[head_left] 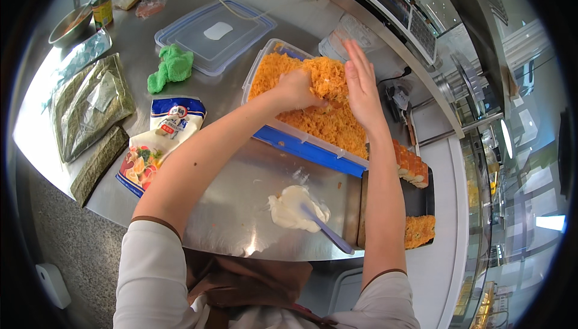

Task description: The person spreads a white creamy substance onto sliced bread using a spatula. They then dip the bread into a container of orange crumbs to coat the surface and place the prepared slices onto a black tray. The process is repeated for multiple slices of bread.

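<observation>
Orange crumb coating (319, 112), coarse and heaped, fills the clear plastic tub (265, 58) on the steel counter. Left hand (295, 91) curled, fingers dug into the heap; right hand (361, 85) flat, fingers together, edgewise against the heap's right side.

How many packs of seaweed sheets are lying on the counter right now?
2. A large clear pack of seaweed sheets lies at the counter's left side, and a narrower dark pack lies just below it near the counter edge. More could be hidden beyond the picture's edge.
</observation>
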Demonstrator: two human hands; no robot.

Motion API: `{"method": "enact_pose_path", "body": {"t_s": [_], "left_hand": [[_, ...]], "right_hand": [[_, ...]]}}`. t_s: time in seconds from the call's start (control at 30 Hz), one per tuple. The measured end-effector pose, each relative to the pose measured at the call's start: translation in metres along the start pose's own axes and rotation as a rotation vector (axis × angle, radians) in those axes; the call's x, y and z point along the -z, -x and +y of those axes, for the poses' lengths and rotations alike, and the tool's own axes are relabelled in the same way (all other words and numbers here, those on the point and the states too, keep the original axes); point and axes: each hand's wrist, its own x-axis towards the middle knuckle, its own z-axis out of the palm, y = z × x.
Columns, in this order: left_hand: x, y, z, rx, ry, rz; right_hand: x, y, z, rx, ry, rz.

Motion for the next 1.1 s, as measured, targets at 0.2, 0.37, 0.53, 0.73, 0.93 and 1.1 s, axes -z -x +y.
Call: {"method": "enact_pose_path", "body": {"t_s": [0.2, 0.37, 0.53, 0.73, 0.93, 1.1], "left_hand": [[-0.011, -0.014, -0.032, -0.019, 0.151, 0.011], [-0.008, -0.008, -0.018, 0.005, 0.16, 0.005], [-0.016, -0.017, -0.027, -0.019, 0.191, 0.027], [-0.01, -0.01, -0.023, 0.035, 0.233, -0.026], [-0.008, -0.008, -0.017, 0.016, 0.169, 0.0], [-0.015, -0.015, -0.029, 0.021, 0.25, 0.002]], "right_hand": [[0.025, 0.013, 0.004, -0.182, -0.314, 0.204], [0.022, 0.063, 0.053, -0.612, -0.42, -0.239], [-0.015, 0.083, 0.089, -0.493, -0.18, -0.31], [0.032, 0.071, 0.047, -0.53, -0.53, 0.16], [0.03, 0.045, 0.0, -0.483, -0.535, 0.095], [0.026, 0.04, -0.001, -0.437, -0.666, 0.232]]}}
